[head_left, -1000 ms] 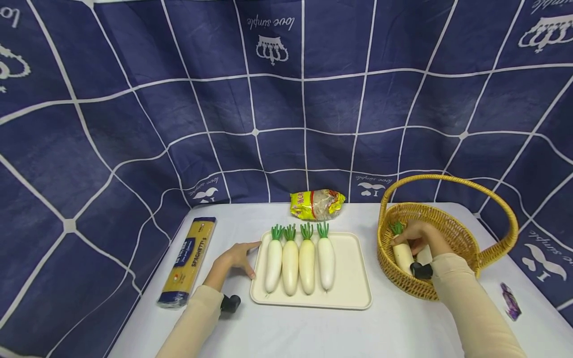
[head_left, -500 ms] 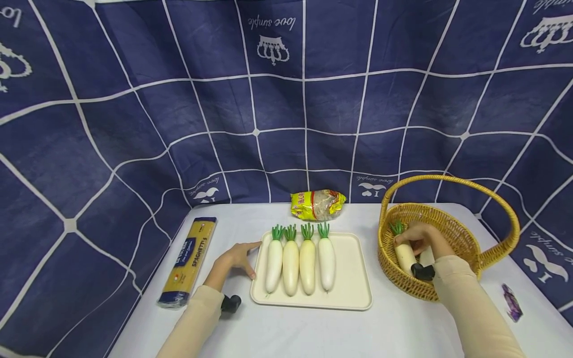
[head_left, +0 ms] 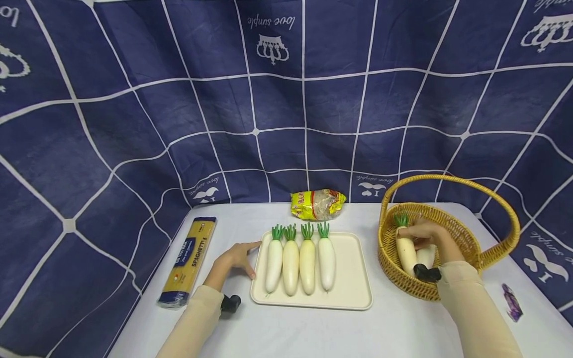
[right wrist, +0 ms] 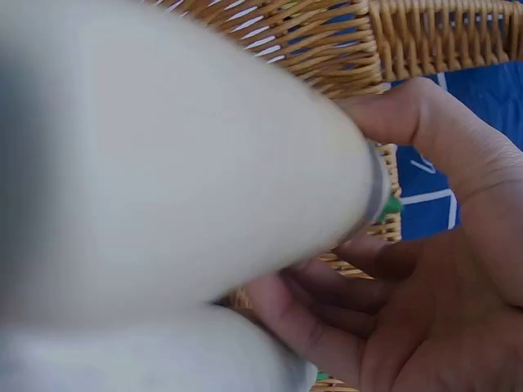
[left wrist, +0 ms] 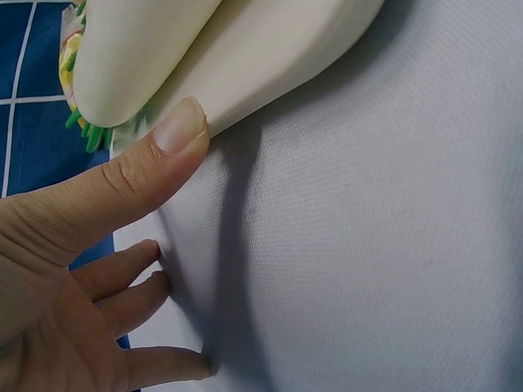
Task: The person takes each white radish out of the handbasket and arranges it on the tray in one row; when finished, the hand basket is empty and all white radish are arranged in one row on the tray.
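Note:
In the wicker basket [head_left: 403, 286], my right hand [head_left: 427, 234] grips a white radish [head_left: 407, 256] near its leafy end. The right wrist view shows thumb and fingers on either side of that radish [right wrist: 212, 155]. A second radish [head_left: 427, 254] lies beside it, partly under the hand. My left hand [head_left: 234, 256] spreads at the left edge of the cream tray [head_left: 351, 278], with the thumb at its rim and the other fingers extended. On the tray lie several white radishes [head_left: 290, 268] in a row, green tops pointing away.
A spaghetti pack [head_left: 188, 261] lies at the left of the white table [head_left: 313, 333]. Behind the tray rests a yellow snack bag [head_left: 317, 204]. A small purple wrapper [head_left: 511, 302] sits right of the basket, whose handle [head_left: 452, 178] arches over it. A blue curtain [head_left: 277, 109] hangs behind.
My right hand has shifted slightly up and to the right inside the basket, bringing the radish with it. More of the second radish shows. The left hand has stayed still.

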Demonstrator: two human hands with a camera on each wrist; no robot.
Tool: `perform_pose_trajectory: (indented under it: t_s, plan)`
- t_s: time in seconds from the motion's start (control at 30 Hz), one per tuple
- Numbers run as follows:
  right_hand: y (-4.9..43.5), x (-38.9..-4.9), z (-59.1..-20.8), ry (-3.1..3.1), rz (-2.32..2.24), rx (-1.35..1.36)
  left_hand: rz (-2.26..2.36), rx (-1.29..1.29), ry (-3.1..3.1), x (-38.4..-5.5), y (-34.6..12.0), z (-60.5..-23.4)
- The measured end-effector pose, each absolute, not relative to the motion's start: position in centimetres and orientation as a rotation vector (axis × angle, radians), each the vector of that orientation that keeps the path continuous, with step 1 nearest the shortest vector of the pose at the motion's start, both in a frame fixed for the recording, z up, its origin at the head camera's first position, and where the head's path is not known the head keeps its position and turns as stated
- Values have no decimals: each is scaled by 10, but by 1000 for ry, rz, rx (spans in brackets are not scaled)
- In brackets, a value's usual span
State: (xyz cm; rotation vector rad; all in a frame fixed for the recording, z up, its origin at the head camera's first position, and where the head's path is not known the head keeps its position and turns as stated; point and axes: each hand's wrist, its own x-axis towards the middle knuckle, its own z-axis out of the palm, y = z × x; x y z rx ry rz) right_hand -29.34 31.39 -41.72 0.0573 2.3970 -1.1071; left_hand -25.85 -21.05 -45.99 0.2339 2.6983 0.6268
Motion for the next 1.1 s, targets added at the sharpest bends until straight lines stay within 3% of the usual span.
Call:
perform_pose_trajectory:
  t_s: [1.1]
  plan:
    - [300,-255,-377,2409,-1470,-61,639,242,2703,-256,-209,-458]
